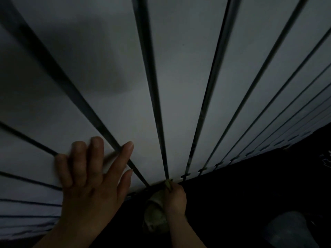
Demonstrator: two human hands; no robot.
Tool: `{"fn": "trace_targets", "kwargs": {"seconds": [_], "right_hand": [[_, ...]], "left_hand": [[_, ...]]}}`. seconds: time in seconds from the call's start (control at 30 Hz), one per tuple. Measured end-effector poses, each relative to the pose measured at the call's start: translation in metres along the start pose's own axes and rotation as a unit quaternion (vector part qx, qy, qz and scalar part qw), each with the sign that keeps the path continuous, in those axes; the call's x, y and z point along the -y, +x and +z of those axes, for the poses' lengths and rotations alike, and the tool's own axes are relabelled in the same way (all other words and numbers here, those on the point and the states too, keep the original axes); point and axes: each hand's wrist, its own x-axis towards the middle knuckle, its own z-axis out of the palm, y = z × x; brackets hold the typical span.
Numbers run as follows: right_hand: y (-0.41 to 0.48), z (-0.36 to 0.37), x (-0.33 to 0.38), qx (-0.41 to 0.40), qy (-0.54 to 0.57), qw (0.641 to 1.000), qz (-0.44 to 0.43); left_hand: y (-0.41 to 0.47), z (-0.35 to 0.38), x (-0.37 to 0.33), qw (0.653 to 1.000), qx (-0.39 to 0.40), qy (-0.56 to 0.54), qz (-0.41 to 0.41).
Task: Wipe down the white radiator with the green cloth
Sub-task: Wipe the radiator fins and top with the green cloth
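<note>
Pretty dark shot. Can't read the pale white marks (326,159) at the right edge, too blurred. Looking at a flat-panelled white metal radiator (179,77) across most of the frame: smooth wide slats, thin dark gaps fanning up from the bottom centre, small notched cut-outs along the lower edge running off to the right. Left hand (89,179) at lower left, fingers straight and spread, pressed flat on a slat with the forefinger across one gap. Right hand (176,197) at bottom centre, fingers curled tight round a crumpled soft green cloth (155,213). Cloth bunched just left of and below that hand, over the dark floor (232,203), with one pinched corner poking out above the knuckles and touching the radiator's bottom edge right where a gap ends. Blurry grey rounded object (290,228) at lower right, well apart from both hands.
</note>
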Motion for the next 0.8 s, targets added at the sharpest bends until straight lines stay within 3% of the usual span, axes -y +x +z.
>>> {"fn": "trace_targets", "kwargs": {"seconds": [0.13,0.27,0.53,0.67,0.8], "right_hand": [[-0.001,0.005,0.009,-0.013,0.059,0.998,0.019],[-0.013,0.005,0.013,-0.095,0.118,0.988,0.01],[-0.027,-0.016,0.034,-0.165,0.189,0.961,-0.112],[-0.034,-0.023,0.03,-0.141,0.186,0.961,-0.148],[-0.028,-0.017,-0.002,-0.018,0.16,0.987,0.005]], "left_hand": [[0.0,0.0,0.001,1.0,0.002,0.008,0.003],[0.0,0.001,0.0,1.0,0.003,0.004,0.001],[0.005,-0.002,-0.004,1.0,0.0,-0.018,-0.012],[0.006,-0.006,-0.003,1.0,0.003,-0.024,-0.005],[0.007,-0.01,-0.003,0.999,0.025,-0.044,-0.01]]}}
